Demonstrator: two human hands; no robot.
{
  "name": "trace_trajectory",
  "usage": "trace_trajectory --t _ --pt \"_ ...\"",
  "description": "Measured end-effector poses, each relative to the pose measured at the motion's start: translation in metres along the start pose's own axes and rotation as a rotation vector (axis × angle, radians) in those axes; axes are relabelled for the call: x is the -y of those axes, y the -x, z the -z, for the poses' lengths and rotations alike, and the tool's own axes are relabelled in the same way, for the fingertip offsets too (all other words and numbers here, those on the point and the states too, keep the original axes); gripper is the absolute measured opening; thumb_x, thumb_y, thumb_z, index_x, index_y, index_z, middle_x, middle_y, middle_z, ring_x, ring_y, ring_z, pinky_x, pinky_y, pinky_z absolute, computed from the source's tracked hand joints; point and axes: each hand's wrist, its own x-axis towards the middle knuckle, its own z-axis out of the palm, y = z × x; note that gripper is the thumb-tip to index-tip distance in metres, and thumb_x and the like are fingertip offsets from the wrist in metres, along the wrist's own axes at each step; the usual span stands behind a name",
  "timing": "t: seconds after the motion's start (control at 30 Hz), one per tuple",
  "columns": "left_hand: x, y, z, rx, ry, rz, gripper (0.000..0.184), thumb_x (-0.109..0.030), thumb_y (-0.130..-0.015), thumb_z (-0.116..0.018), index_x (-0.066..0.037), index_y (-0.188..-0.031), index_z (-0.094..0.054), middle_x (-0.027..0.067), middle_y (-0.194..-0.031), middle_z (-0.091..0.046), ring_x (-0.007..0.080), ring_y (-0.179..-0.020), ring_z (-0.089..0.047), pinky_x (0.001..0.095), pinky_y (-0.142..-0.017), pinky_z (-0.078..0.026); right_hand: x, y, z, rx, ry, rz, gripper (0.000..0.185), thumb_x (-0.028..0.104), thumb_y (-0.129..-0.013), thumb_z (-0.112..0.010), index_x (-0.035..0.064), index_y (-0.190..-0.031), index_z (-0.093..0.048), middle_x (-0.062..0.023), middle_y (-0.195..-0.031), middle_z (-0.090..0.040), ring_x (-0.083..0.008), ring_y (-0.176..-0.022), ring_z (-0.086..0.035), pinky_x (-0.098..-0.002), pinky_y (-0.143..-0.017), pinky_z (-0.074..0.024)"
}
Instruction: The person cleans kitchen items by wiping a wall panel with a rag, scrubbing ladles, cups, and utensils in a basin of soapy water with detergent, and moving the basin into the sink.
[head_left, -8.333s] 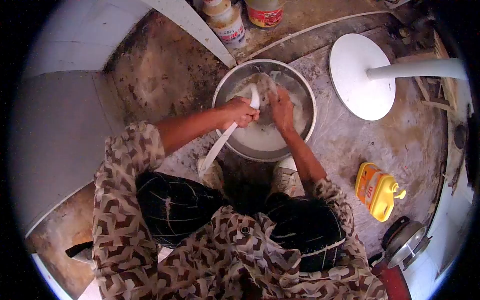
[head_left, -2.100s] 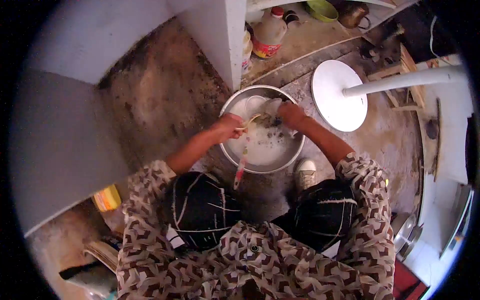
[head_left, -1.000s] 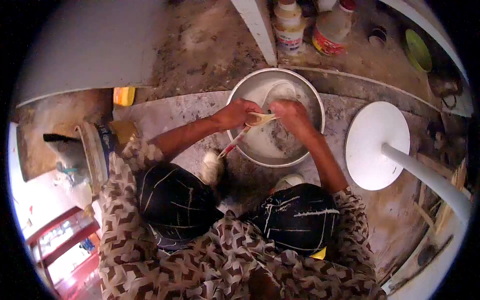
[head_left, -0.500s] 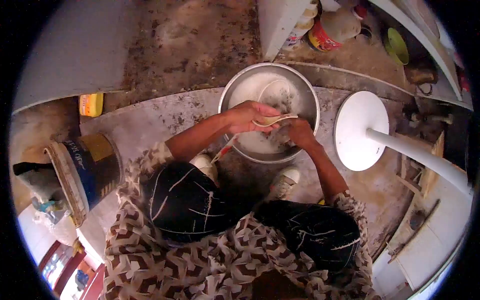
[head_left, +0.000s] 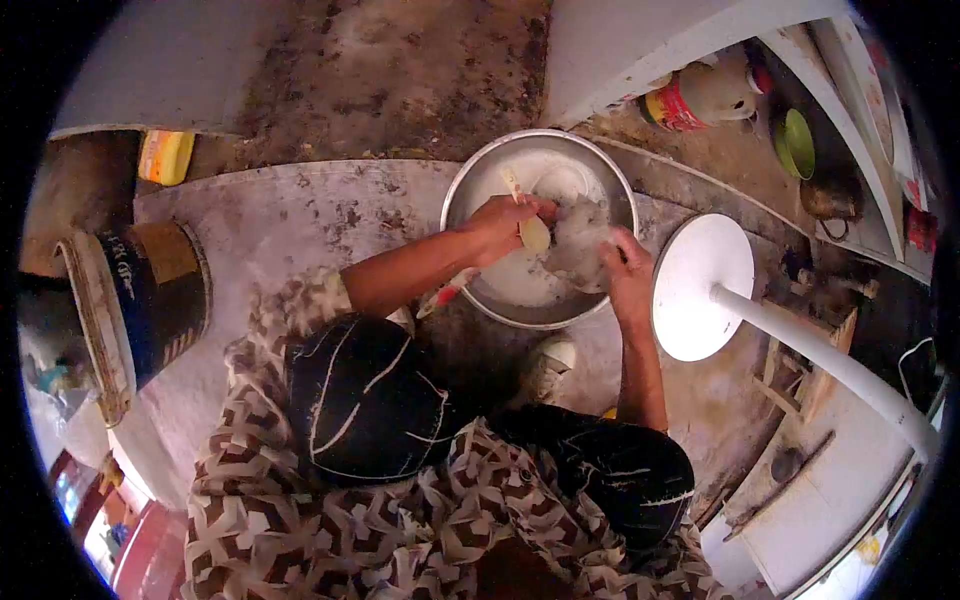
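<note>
A wide metal basin of cloudy, foamy water stands on the floor in front of my feet. Over it, my left hand is closed around a pale spoon, its handle pointing up and away from me and its bowl showing below my fingers. My right hand is at the basin's right side, fingers curled on the edge of a grey, wispy cloth that hangs over the water and is partly blurred. A white round dish seems to lie in the suds.
A white disc on a pole stands close right of the basin. A dark bucket is at the left, a yellow package beyond it. A red-labelled jug and a green bowl sit far right.
The spoon has turned from lying crosswise to pointing away from me. My right hand has moved right, off the spoon, and the grey cloth now shows spread between my hands.
</note>
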Motion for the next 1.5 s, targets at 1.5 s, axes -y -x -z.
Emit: trace_trajectory --t 1.5 --pt "0.002 0.003 0.012 0.073 0.039 -0.052 0.03 -0.01 -0.089 -0.042 -0.003 -0.118 -0.046 0.0076 -0.11 -0.054 0.0226 -0.097 -0.055 0.0333 -0.075 -0.049 0.007 -0.011 -0.027 0.242 0.022 0.23 0.052 0.007 -0.067 -0.061 0.0048 -0.117 -0.049 -0.0152 -0.125 -0.042 -0.0253 -0.117 -0.04 -0.033 -0.097 -0.0328"
